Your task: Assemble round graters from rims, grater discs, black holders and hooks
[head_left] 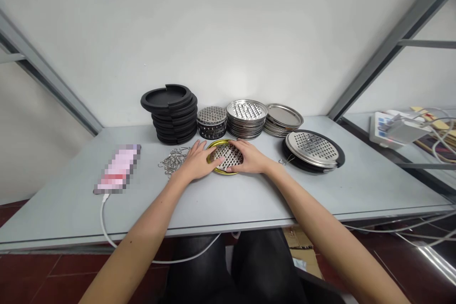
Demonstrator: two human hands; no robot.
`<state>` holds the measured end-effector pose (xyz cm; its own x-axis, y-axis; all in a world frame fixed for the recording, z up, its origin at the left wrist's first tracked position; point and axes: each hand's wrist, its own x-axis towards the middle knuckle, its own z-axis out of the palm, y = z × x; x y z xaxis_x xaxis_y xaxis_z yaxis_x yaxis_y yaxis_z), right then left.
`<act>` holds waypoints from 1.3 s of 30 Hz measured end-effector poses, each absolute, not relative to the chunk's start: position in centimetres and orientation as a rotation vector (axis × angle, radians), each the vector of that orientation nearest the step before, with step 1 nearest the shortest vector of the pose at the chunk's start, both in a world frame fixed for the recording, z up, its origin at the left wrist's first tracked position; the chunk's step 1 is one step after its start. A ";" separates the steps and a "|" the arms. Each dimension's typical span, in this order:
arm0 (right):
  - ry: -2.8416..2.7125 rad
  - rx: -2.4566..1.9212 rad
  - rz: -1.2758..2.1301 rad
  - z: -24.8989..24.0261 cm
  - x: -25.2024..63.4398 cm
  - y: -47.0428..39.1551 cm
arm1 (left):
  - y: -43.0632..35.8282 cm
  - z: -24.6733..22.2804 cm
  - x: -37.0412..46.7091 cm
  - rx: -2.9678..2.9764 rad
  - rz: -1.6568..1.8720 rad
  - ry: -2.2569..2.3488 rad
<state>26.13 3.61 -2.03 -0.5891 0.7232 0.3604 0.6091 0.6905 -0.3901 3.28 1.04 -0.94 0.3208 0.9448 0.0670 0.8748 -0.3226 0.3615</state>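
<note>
A round metal grater disc (231, 154) inside a gold-coloured rim (225, 173) lies on the table in front of me. My left hand (200, 161) grips its left edge, the thumb reaching over the perforated face. From the right, my right hand (251, 157) clasps the opposite edge, with its thumb also on the face. Beside my left hand lies a loose pile of small metal hooks (173, 161). Just behind the disc stand a stack of small grater discs (212, 116) and a stack of silver-rimmed graters (247, 112). My fingers hide parts of the rim.
Black round holders (174, 126) are stacked at the back left. Silver round rims or lids (284, 116) sit back right, near a grater on a black base (312, 147). A phone (118, 169) with a white cable (103, 218) lies left. Grey metal posts (377, 57) flank the table.
</note>
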 end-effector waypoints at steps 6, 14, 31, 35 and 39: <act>-2.386 -1.019 0.357 -2.2 26.0 3.6 | 0.9 -0.3 2.6 2.383 0.263 1.558; -2.332 -0.968 0.486 -1.8 25.8 3.5 | 1.0 0.1 2.4 2.405 0.244 1.467; -2.292 -0.945 0.551 -1.7 25.8 3.7 | 0.9 -0.3 2.0 2.466 0.140 1.460; -2.296 -0.952 0.569 -1.8 25.9 3.7 | 0.8 -0.2 2.0 2.455 0.153 1.449; -2.308 -0.963 0.554 -2.1 26.1 3.8 | 0.8 -0.3 2.0 2.434 0.184 1.444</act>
